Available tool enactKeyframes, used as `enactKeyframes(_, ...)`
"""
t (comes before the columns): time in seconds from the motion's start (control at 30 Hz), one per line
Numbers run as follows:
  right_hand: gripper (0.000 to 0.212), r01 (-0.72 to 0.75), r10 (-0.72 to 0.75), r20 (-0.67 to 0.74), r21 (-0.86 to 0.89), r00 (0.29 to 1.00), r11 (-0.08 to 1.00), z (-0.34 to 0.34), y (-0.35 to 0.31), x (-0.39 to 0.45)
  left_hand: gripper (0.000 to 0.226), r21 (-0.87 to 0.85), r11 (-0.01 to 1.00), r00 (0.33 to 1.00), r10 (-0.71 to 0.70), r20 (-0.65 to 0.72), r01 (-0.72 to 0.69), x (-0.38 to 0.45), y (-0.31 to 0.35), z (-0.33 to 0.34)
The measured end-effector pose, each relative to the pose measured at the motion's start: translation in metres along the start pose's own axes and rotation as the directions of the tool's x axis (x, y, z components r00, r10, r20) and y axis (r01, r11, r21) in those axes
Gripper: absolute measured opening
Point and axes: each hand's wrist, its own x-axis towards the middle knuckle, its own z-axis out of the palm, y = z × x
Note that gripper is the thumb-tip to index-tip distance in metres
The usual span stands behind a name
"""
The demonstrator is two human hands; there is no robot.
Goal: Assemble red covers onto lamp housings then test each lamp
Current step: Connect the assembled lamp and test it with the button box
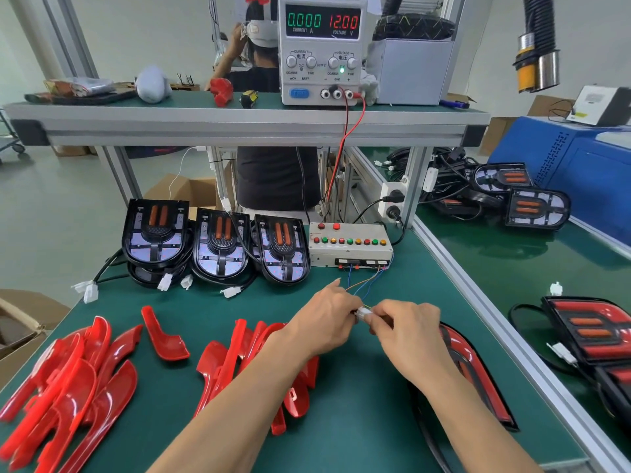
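My left hand (326, 322) and my right hand (408, 331) meet over the green mat, both pinching a small white connector (364, 313) between them. Thin coloured wires run from it up to the test box (350, 245) with its row of coloured buttons. An assembled lamp with a red cover (478, 373) lies under my right forearm, partly hidden. Three bare black lamp housings (218, 244) stand in a row behind. Loose red covers (68, 380) lie in heaps at the front left and middle.
A power supply (321, 49) on the upper shelf reads 0.000 A and 12.00 V. Finished lamps (594, 329) lie on the right-hand bench, more housings (532, 206) further back. Another person stands behind the shelf. A cardboard box sits at the left edge.
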Motion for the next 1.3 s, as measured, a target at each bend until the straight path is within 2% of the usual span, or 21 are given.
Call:
enactKeyframes(0.1, 0.034, -0.011, 0.012, 0.006, -0.117, 1.000, 0.993, -0.008, -0.005, -0.003, 0.015, 0.087, 0.996, 0.999, -0.009, 0.042, 0.005, 0.002, 0.001, -0.002)
enactKeyframes(0.17, 0.036, -0.049, 0.045, -0.050, -0.089, 0.998, 0.995, -0.023, 0.004, -0.009, 0.019, 0.194, 0.981, 0.996, -0.047, 0.075, 0.032, 0.001, 0.001, -0.004)
enactKeyframes(0.23, 0.044, -0.164, 0.161, -0.134, -0.013, 0.978, 0.986, -0.045, 0.031, -0.022, 0.025, 0.267, 0.962, 0.991, -0.086, 0.102, 0.056, -0.001, -0.001, -0.005)
enactKeyframes(0.3, 0.049, -0.347, 0.337, -0.150, -0.049, 0.930, 0.937, -0.066, 0.066, -0.039, 0.036, 0.290, 0.954, 0.986, -0.118, 0.118, 0.079, -0.004, -0.001, -0.005)
enactKeyframes(0.4, 0.056, -0.538, 0.542, -0.029, -0.165, 0.840, 0.826, -0.075, 0.099, -0.061, 0.054, 0.251, 0.963, 0.982, -0.137, 0.127, 0.102, -0.004, 0.003, -0.005)
enactKeyframes(0.5, 0.061, -0.594, 0.591, 0.112, -0.010, 0.799, 0.805, -0.063, 0.108, -0.069, 0.068, 0.133, 0.989, 0.996, -0.069, 0.049, 0.062, -0.005, 0.013, -0.009)
enactKeyframes(0.57, 0.060, -0.609, 0.586, 0.185, 0.112, 0.789, 0.785, -0.059, 0.107, -0.071, 0.054, 0.046, 0.998, 0.992, 0.053, -0.114, -0.048, -0.007, 0.022, -0.009)
enactKeyframes(0.63, 0.057, -0.639, 0.592, 0.245, 0.210, 0.767, 0.740, -0.058, 0.104, -0.070, 0.024, 0.012, 0.988, 0.954, 0.153, -0.258, -0.156, -0.009, 0.034, -0.004)
enactKeyframes(0.67, 0.052, -0.666, 0.598, 0.295, 0.277, 0.745, 0.693, -0.059, 0.100, -0.069, 0.017, 0.005, 0.984, 0.949, 0.171, -0.266, -0.175, -0.010, 0.040, -0.001)
enactKeyframes(0.7, 0.047, -0.685, 0.591, 0.347, 0.330, 0.728, 0.650, -0.059, 0.098, -0.070, 0.024, 0.015, 0.986, 0.962, 0.164, -0.220, -0.165, -0.010, 0.046, 0.001)
enactKeyframes(0.8, 0.042, -0.690, 0.540, 0.432, 0.404, 0.722, 0.600, -0.059, 0.094, -0.072, 0.033, 0.110, 0.987, 0.993, 0.117, 0.017, -0.118, -0.009, 0.056, 0.010)
enactKeyframes(0.93, 0.045, -0.644, 0.487, 0.422, 0.508, 0.765, 0.572, -0.049, 0.089, -0.071, 0.029, 0.077, 0.995, 0.994, 0.057, 0.095, -0.064, -0.004, 0.052, 0.012)
enactKeyframes(1.0, 0.055, -0.588, 0.458, 0.370, 0.544, 0.809, 0.599, -0.041, 0.089, -0.068, 0.028, 0.045, 0.999, 0.998, 0.020, 0.054, -0.023, 0.002, 0.047, 0.008)
enactKeyframes(1.07, 0.061, -0.520, 0.428, 0.303, 0.587, 0.852, 0.620, -0.033, 0.090, -0.064, 0.027, -0.028, 0.998, 0.997, -0.054, -0.062, 0.053, 0.009, 0.039, 0.002)
enactKeyframes(1.17, 0.056, -0.419, 0.412, 0.180, 0.665, 0.893, 0.618, -0.022, 0.087, -0.058, 0.027, -0.142, 0.969, 0.947, -0.231, -0.222, 0.202, 0.023, 0.023, -0.007)
enactKeyframes(1.3, 0.049, -0.321, 0.380, 0.061, 0.668, 0.923, 0.671, -0.007, 0.084, -0.054, 0.026, -0.149, 0.926, 0.890, -0.375, -0.261, 0.347, 0.044, -0.004, -0.016)
